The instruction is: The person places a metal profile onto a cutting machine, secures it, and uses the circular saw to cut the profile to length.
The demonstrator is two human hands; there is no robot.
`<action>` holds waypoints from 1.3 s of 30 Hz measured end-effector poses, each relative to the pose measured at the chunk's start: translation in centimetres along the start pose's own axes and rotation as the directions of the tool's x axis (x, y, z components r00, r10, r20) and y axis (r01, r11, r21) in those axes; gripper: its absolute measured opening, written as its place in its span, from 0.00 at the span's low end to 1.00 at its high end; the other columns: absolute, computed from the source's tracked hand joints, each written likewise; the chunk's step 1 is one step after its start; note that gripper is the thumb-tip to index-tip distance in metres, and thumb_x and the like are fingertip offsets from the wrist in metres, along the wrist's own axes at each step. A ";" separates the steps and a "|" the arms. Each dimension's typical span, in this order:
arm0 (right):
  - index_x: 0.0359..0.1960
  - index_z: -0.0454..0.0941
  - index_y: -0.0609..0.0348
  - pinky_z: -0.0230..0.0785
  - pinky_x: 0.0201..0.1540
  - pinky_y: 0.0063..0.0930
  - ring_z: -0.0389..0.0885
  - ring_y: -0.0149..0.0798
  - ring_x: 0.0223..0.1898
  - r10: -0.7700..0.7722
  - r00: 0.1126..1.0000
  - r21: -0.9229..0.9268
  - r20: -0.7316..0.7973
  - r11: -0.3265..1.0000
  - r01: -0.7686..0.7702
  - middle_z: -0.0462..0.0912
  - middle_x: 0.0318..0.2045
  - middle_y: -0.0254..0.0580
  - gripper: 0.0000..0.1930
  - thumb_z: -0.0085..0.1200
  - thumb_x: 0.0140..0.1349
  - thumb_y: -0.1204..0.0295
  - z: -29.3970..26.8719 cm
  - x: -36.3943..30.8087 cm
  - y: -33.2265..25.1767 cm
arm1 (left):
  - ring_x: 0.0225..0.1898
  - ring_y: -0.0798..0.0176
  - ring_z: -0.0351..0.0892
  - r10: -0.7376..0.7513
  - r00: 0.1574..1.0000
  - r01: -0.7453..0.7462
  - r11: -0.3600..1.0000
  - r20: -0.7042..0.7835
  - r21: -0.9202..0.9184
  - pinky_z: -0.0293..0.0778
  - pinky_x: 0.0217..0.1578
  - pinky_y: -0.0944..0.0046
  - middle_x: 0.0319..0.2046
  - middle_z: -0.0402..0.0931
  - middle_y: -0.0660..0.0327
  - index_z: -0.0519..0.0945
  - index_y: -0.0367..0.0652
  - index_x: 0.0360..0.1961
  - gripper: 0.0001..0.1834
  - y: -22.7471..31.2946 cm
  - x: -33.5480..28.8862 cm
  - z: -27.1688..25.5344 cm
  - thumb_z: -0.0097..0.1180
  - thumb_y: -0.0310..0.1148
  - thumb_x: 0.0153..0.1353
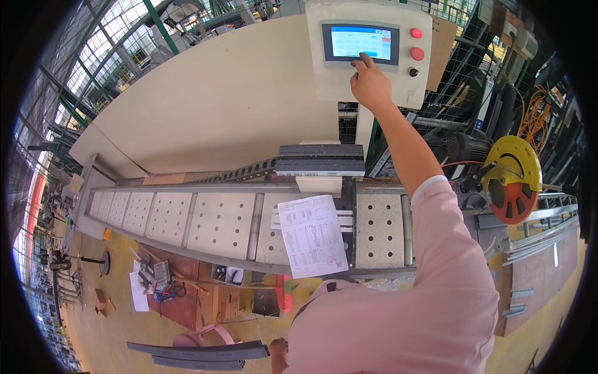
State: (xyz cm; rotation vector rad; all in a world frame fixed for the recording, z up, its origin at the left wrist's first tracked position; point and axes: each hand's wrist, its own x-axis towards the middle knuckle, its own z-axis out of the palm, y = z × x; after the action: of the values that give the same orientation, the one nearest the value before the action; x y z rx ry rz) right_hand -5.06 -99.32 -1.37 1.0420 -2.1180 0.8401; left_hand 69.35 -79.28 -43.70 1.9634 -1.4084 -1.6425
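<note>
My right hand [372,83] reaches up to a touchscreen [349,42] in a pale control panel [405,87]. Its index finger is stretched onto or just over the lower part of the lit display, and the hand holds nothing. Low in the picture, my left hand [278,350] is closed around the end of long dark grey profiles [205,351], which stick out to the left. Part of this hand is hidden by my pink shirt. A printed sheet of paper [313,240] lies on the machine bed [224,215] in front of me.
Red buttons and a black knob [413,72] sit beside the screen. Dark blocks [320,159] stand behind the paper. At right is a yellow and orange round guard [514,181] with a motor. A pink stool [205,336] and a cluttered low table [187,305] stand at lower left.
</note>
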 end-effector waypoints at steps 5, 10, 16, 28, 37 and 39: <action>0.49 0.77 0.51 0.75 0.48 0.41 0.78 0.45 0.53 0.029 1.000 -0.051 -0.008 0.998 -0.030 0.70 0.62 0.39 0.16 0.48 0.59 0.70 -0.4 0.2 1.3 | 0.15 0.67 0.69 0.010 1.000 -0.010 1.000 0.009 0.012 0.63 0.15 0.66 0.16 0.71 0.64 0.72 0.44 0.23 0.08 0.2 0.3 -0.2 0.50 0.32 0.58; 0.48 0.77 0.51 0.74 0.48 0.41 0.78 0.46 0.51 0.010 1.000 -0.014 0.012 1.000 -0.010 0.71 0.61 0.38 0.15 0.48 0.59 0.70 -0.8 -0.2 2.0 | 0.15 0.67 0.69 0.030 0.999 -0.031 0.999 0.019 0.028 0.63 0.14 0.66 0.16 0.70 0.65 0.72 0.44 0.22 0.08 0.3 0.5 -0.5 0.50 0.33 0.58; 0.48 0.77 0.53 0.73 0.47 0.43 0.78 0.50 0.49 0.022 0.995 0.065 0.100 0.998 -0.028 0.76 0.55 0.41 0.15 0.48 0.59 0.70 -2.1 -4.5 1.8 | 0.15 0.66 0.70 0.102 0.994 -0.104 0.992 0.031 0.071 0.64 0.15 0.65 0.16 0.71 0.64 0.72 0.45 0.21 0.09 0.4 1.2 -0.6 0.50 0.33 0.57; 0.47 0.79 0.52 0.72 0.47 0.45 0.80 0.55 0.43 0.293 0.711 -0.066 0.640 0.942 -0.329 0.84 0.39 0.49 0.16 0.48 0.60 0.62 -3.5 -31.4 1.9 | 0.24 0.68 0.76 0.082 0.991 -0.100 0.979 0.105 0.179 0.68 0.22 0.65 0.25 0.77 0.62 0.77 0.39 0.34 0.11 -2.0 6.0 -3.0 0.53 0.37 0.58; 0.39 0.81 0.54 0.73 0.42 0.46 0.82 0.54 0.39 0.385 0.490 -0.306 0.782 0.922 -0.237 0.84 0.33 0.50 0.17 0.51 0.61 0.54 -9.4 -39.3 -1.0 | 0.25 0.69 0.76 0.114 0.959 -0.177 0.956 0.258 0.236 0.68 0.24 0.67 0.25 0.77 0.63 0.77 0.38 0.36 0.13 -1.1 8.6 -5.0 0.53 0.38 0.59; 0.36 0.82 0.55 0.74 0.42 0.46 0.82 0.53 0.39 0.375 0.432 -0.326 0.820 0.927 -0.185 0.84 0.33 0.50 0.19 0.50 0.62 0.52 -9.8 -39.3 -2.7 | 0.25 0.68 0.77 0.092 0.955 -0.173 0.946 0.283 0.273 0.68 0.24 0.67 0.25 0.77 0.63 0.77 0.38 0.36 0.13 -0.4 9.2 -5.2 0.53 0.38 0.58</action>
State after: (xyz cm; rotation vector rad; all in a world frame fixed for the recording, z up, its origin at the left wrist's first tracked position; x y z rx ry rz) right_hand 18.97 -76.10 -24.41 1.1584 -3.2586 0.1569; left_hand 73.20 -88.04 -48.05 1.7852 -1.9455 -1.7717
